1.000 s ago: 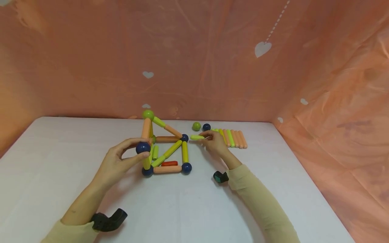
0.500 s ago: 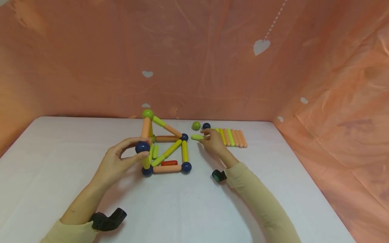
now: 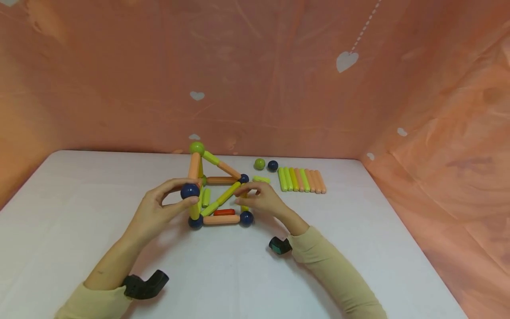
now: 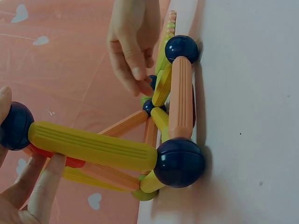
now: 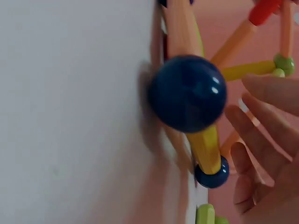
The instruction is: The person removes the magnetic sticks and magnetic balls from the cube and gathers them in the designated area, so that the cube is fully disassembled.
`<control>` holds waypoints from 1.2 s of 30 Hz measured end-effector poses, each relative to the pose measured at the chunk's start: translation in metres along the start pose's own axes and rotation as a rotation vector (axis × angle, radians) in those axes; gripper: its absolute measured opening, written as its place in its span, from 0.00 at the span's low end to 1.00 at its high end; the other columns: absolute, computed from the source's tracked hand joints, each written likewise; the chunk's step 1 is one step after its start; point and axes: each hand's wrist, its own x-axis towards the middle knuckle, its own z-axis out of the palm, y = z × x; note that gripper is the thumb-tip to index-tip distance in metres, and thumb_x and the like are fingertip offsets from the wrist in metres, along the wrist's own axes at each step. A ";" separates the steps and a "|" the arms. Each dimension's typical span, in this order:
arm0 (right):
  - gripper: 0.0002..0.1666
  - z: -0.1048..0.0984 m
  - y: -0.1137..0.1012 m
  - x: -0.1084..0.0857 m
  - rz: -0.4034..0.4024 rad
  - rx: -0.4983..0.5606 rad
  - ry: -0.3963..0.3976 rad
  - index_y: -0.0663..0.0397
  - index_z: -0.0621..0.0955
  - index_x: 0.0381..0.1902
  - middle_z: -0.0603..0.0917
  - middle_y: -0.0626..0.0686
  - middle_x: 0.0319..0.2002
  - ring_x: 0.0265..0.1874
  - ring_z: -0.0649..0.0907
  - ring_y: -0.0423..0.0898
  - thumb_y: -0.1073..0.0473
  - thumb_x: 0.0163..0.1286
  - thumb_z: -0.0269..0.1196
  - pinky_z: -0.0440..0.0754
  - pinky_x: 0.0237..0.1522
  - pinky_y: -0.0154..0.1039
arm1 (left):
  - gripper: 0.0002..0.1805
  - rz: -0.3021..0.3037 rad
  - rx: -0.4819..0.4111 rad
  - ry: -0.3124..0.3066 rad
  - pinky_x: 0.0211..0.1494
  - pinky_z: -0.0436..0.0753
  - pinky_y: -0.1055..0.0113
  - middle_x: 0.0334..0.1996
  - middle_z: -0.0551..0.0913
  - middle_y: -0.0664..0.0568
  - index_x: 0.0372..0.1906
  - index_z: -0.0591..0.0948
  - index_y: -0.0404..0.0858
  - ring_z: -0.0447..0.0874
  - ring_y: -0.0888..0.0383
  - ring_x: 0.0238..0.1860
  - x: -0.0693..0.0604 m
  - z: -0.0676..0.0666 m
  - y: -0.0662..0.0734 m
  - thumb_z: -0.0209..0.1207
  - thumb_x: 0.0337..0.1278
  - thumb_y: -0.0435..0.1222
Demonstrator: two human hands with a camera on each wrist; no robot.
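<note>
A frame of magnetic rods and balls stands on the white table, a green ball (image 3: 197, 148) at its top. My left hand (image 3: 156, 212) holds the frame's raised blue ball (image 3: 190, 191) between thumb and fingers. In the left wrist view, a yellow rod (image 4: 93, 145) runs from that ball to a lower blue ball (image 4: 180, 162), and fingertips touch a red rod behind it. My right hand (image 3: 264, 201) hovers over the frame's right side with loosely bent fingers and nothing between them. It partly hides the yellow rod (image 5: 205, 148) there. A red rod (image 3: 224, 212) lies inside the base.
Behind the right hand lies a loose light-green rod (image 3: 261, 179). A green ball (image 3: 259, 164) and a blue ball (image 3: 272, 166) sit farther back. Right of them lies a row of several green, yellow and orange rods (image 3: 301, 180). A pink curtain (image 3: 255, 79) hangs behind the table.
The right hand has let go of the light-green rod, which lies on the table, and has moved left and nearer, over the frame. The left hand keeps its hold on the blue ball.
</note>
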 end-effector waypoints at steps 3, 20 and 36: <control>0.12 0.006 0.002 0.003 -0.129 -0.057 -0.097 0.60 0.86 0.42 0.87 0.52 0.41 0.46 0.79 0.46 0.62 0.60 0.69 0.73 0.55 0.43 | 0.24 0.012 -0.004 0.003 0.64 0.67 0.39 0.59 0.75 0.48 0.59 0.77 0.46 0.64 0.50 0.66 0.000 0.000 0.000 0.62 0.58 0.49; 0.10 0.013 -0.005 0.014 -0.126 -0.230 -0.232 0.55 0.87 0.41 0.88 0.50 0.39 0.42 0.83 0.41 0.59 0.62 0.68 0.70 0.52 0.39 | 0.23 0.051 -0.031 0.006 0.63 0.67 0.41 0.58 0.77 0.49 0.58 0.77 0.44 0.66 0.52 0.65 0.000 0.000 -0.002 0.62 0.60 0.46; 0.13 -0.013 0.018 -0.013 0.067 0.039 0.122 0.54 0.85 0.46 0.85 0.53 0.45 0.38 0.80 0.46 0.59 0.65 0.65 0.77 0.39 0.35 | 0.23 0.046 -0.012 0.014 0.65 0.64 0.39 0.57 0.78 0.49 0.58 0.77 0.44 0.67 0.53 0.63 0.000 0.001 0.000 0.62 0.59 0.47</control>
